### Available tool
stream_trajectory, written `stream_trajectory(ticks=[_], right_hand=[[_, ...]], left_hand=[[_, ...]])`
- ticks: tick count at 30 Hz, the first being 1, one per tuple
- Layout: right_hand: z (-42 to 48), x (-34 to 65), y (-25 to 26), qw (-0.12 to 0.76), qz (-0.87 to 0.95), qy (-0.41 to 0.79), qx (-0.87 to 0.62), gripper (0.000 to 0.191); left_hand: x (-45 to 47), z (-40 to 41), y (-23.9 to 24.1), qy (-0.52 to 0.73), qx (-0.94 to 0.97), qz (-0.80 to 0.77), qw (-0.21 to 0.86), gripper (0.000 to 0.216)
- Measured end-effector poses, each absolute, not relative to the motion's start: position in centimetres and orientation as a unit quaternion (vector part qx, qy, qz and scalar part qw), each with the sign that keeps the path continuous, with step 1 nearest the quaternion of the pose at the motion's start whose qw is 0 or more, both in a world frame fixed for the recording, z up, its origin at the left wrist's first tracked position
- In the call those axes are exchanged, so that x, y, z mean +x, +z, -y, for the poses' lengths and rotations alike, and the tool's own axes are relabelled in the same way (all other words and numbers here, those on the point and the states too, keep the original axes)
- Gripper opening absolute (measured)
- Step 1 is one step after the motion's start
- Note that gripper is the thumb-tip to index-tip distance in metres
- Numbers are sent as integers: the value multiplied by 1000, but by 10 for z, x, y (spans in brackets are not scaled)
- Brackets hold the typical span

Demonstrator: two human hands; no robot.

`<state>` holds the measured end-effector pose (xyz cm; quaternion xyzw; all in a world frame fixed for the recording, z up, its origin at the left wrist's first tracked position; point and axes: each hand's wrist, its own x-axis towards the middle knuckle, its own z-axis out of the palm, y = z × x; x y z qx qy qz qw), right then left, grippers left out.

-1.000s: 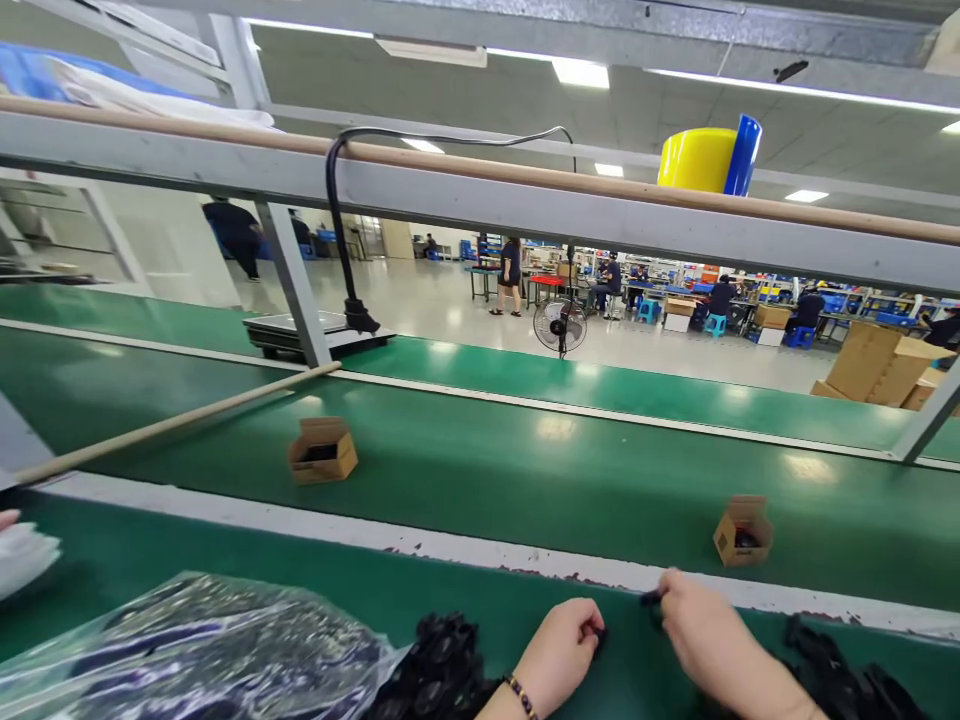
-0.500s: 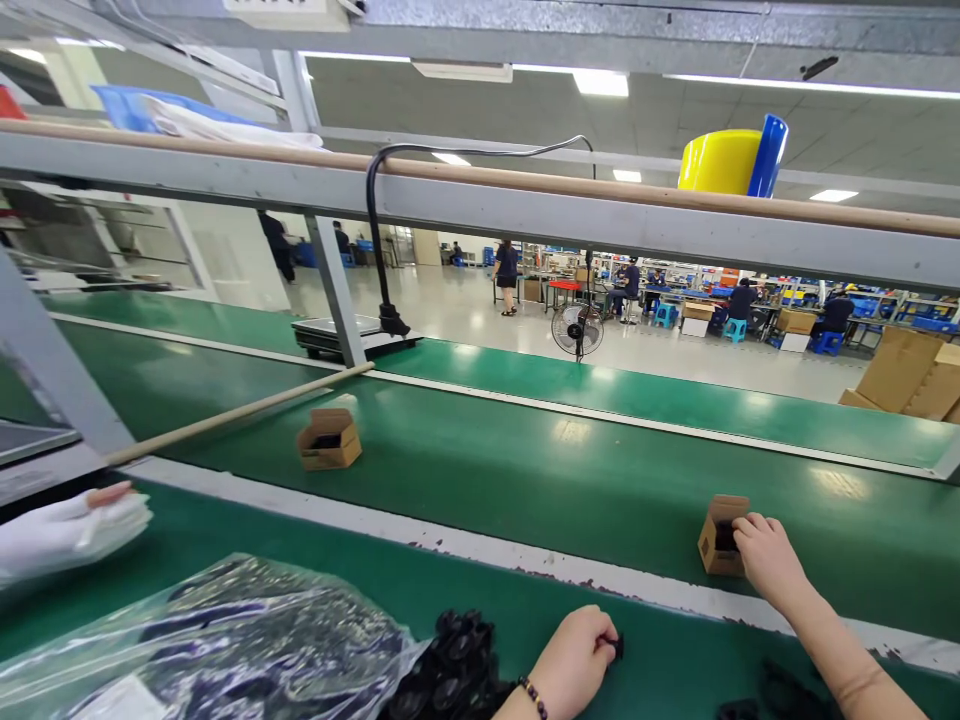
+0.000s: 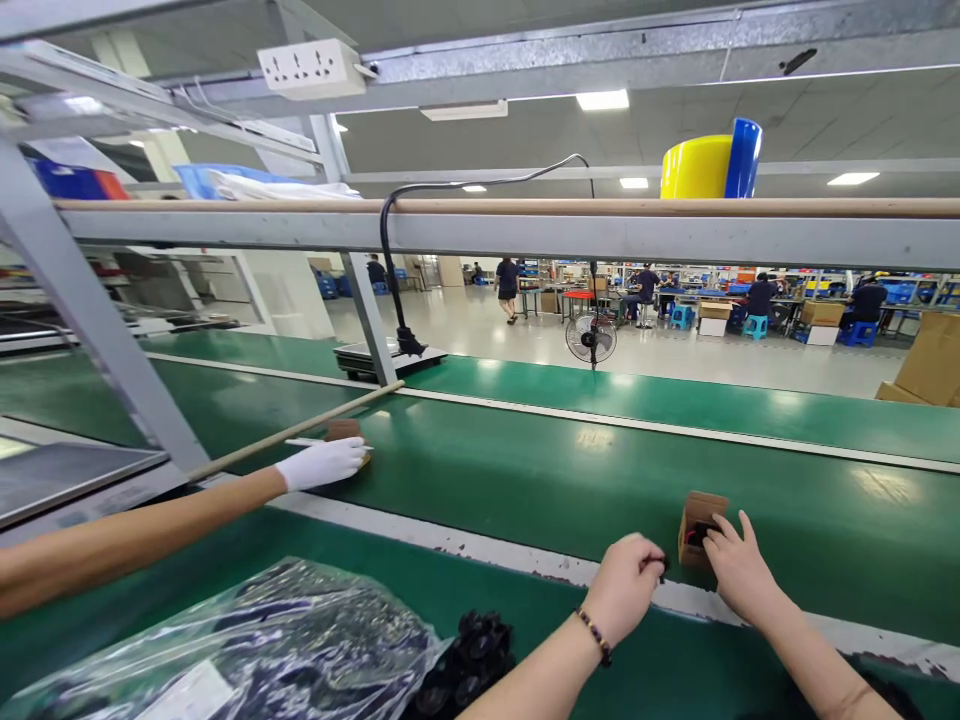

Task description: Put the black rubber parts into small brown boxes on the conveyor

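A small open cardboard box point(image 3: 696, 525) rides on the green conveyor belt point(image 3: 525, 480) just beyond the near rail. My right hand point(image 3: 739, 570) rests against the box's near side, fingers spread at its opening, where something black sits. My left hand point(image 3: 628, 590) is closed around a small black part, held close to the box's left side. A pile of black parts point(image 3: 469, 665) lies on the near green table below my left forearm.
A co-worker's white-gloved hand point(image 3: 322, 463) reaches from the left onto another small box point(image 3: 346, 432) on the belt. A clear plastic bag point(image 3: 247, 650) of dark parts lies at lower left. A wooden rod point(image 3: 300, 430), a scale point(image 3: 382, 355) and metal frame posts cross the belt.
My left hand rose from the table with a black part toward the box, which drifted left with my right hand on it. The co-worker's gloved hand reached out onto the other box.
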<state>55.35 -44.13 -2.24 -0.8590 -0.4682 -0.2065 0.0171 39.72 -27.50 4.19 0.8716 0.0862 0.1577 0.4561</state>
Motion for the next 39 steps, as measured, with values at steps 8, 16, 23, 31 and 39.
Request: stream_trajectory(ticks=[8, 16, 23, 31, 39], right_hand=[[448, 538, -13, 140, 431, -310, -836, 30], [454, 551, -23, 115, 489, -338, -796, 29], [447, 544, -30, 112, 495, -341, -791, 33], [454, 552, -43, 94, 525, -349, -771, 29], [461, 564, -55, 141, 509, -328, -783, 23]], left_hand=[[485, 286, 43, 179, 934, -125, 282, 19], [451, 246, 26, 204, 918, -164, 297, 51], [403, 216, 34, 231, 953, -77, 180, 38], [438, 226, 37, 215, 963, -93, 132, 18], [429, 183, 30, 168, 939, -210, 213, 53]])
